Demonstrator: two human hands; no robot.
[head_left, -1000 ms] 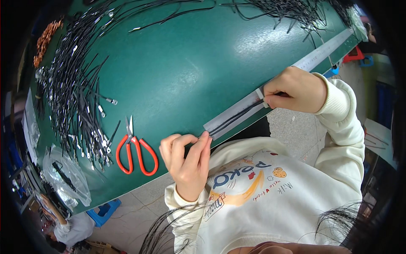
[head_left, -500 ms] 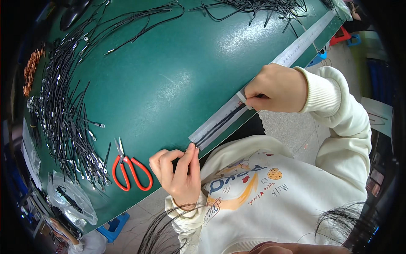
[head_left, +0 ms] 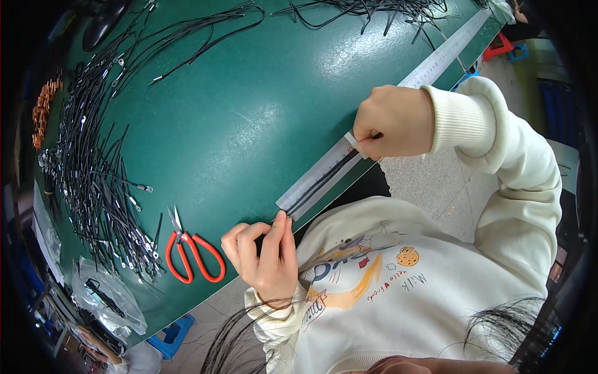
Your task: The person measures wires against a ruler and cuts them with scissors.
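A steel ruler (head_left: 430, 67) lies slantwise along the near edge of the green table. Black wires (head_left: 321, 182) run straight along its near part. At the ruler's near end, my left hand (head_left: 268, 262) pinches the wire ends between thumb and forefinger, its other fingers curled. Farther up, my right hand (head_left: 398, 121) is closed in a fist over the ruler and the wires, hiding their other end. A white strip (head_left: 351, 138) crosses the ruler beside this fist. Red-handled scissors (head_left: 179, 237) lie open left of my left hand.
A large heap of black wires with metal lugs (head_left: 103, 193) covers the left side. Copper-coloured pieces (head_left: 47, 109) and a clear plastic bag (head_left: 106, 299) lie at the left edge. More black wires (head_left: 386, 9) are at the far side. Blue stools (head_left: 171, 336) stand on the floor.
My right fist has shifted slightly left and up along the ruler, and the right forearm has swung a little. My left hand keeps its pinch at the ruler's end.
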